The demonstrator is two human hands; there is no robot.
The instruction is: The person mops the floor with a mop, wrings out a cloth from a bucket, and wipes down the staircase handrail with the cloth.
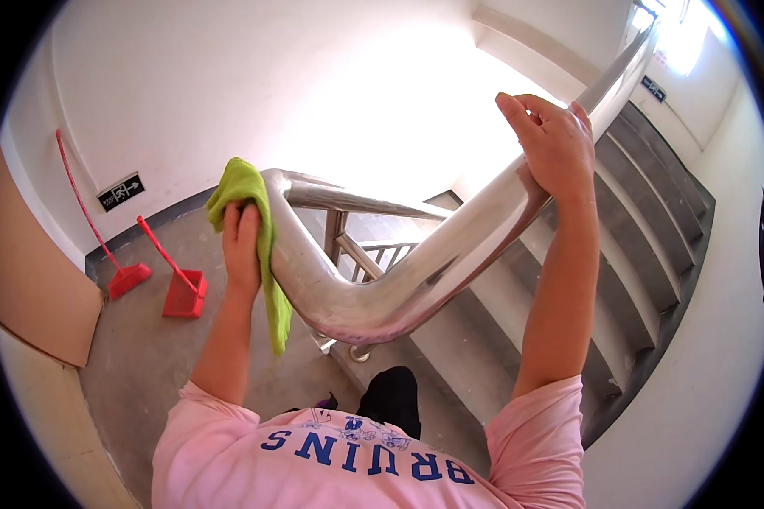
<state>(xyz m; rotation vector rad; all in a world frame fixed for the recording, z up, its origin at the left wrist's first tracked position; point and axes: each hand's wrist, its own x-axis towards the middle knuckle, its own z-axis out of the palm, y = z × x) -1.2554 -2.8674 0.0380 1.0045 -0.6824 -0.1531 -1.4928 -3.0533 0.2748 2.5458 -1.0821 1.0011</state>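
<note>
A green cloth [244, 182] is draped by the upper-left bend of a shiny metal handrail [399, 301]. My left hand [241, 246] is closed on this cloth and presses it to the rail's outer side, while the cloth's lower end hangs beneath. Further up the sloping part of the rail, my right hand [560, 148] rests with its wrist against the metal. Its thumb stands apart from the bent fingers, and I see nothing held in it. The far fingertips are partly hidden.
Grey stairs [632, 246] climb on the right beside a white wall. A red broom [127, 278] and a red dustpan [185, 295] stand on the grey landing at left. An exit sign [121, 192] is low on the wall. Thinner railing bars [335, 233] run behind the handrail.
</note>
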